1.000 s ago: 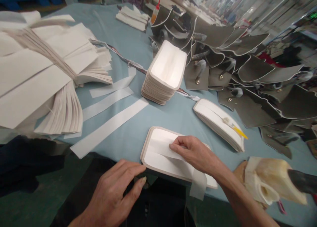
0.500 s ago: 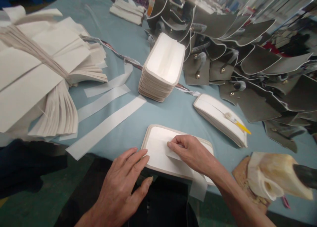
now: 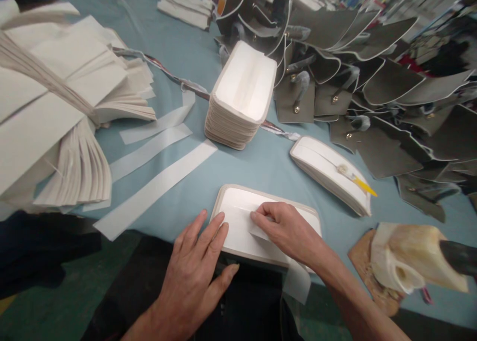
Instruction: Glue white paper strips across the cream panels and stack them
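Note:
A white rounded panel with a beige rim point(image 3: 234, 232) lies at the front edge of the blue-covered table. My right hand point(image 3: 285, 227) pinches the end of a white strip point(image 3: 298, 281) over the panel; the strip passes under the hand and its other end hangs past the table edge. My left hand point(image 3: 201, 261) has its fingers stretched out, with the fingertips resting on the panel's left side and the thumb apart below. Behind the panel stands a tall stack of similar white panels point(image 3: 244, 88). More white strips point(image 3: 160, 189) lie to the left.
At the left is a tied bundle of cream pieces point(image 3: 55, 102). A smaller stack of panels point(image 3: 328, 172) bears a yellow-handled tool point(image 3: 359, 183). Grey bag parts point(image 3: 335, 83) fill the right rear. A whitish container with a brush handle point(image 3: 417, 256) sits at the right front.
My left hand has shifted slightly right and its fingers now reach farther onto the panel. My right hand keeps its pinch on the strip in nearly the same place. The view has moved slightly.

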`<state>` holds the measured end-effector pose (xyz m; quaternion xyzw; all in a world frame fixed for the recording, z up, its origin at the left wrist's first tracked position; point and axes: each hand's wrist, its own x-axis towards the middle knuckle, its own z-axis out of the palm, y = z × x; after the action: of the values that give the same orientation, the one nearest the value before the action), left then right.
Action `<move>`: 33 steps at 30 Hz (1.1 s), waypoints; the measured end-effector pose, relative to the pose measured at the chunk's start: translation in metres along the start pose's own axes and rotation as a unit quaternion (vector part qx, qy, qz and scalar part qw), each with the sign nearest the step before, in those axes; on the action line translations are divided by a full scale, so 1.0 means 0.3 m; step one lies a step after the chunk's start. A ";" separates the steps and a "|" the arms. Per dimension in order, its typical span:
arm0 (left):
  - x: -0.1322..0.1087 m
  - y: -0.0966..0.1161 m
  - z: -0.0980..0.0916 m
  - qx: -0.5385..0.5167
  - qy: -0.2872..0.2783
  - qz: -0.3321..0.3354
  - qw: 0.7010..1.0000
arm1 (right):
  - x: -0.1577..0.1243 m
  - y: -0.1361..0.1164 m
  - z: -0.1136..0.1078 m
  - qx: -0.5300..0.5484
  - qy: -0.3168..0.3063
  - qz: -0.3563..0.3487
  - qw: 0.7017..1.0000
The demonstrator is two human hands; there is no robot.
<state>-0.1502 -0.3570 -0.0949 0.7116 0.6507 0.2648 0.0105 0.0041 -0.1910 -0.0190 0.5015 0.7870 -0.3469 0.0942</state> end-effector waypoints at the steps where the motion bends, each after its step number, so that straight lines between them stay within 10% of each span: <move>1: 0.003 0.001 0.007 0.008 -0.005 0.001 1.000 | -0.001 -0.002 0.000 -0.001 0.003 0.002 1.000; 19: 0.036 0.006 0.068 0.078 -0.026 0.004 0.997 | -0.055 0.084 -0.090 0.023 -0.004 0.009 1.000; 33: 0.048 0.005 0.067 0.094 -0.041 0.015 0.995 | -0.127 0.251 -0.056 -0.038 0.127 0.068 0.989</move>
<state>-0.1409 -0.3371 -0.1064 0.7290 0.6613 0.1732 -0.0342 0.0902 -0.1884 -0.0216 0.5897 0.7694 -0.2428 0.0363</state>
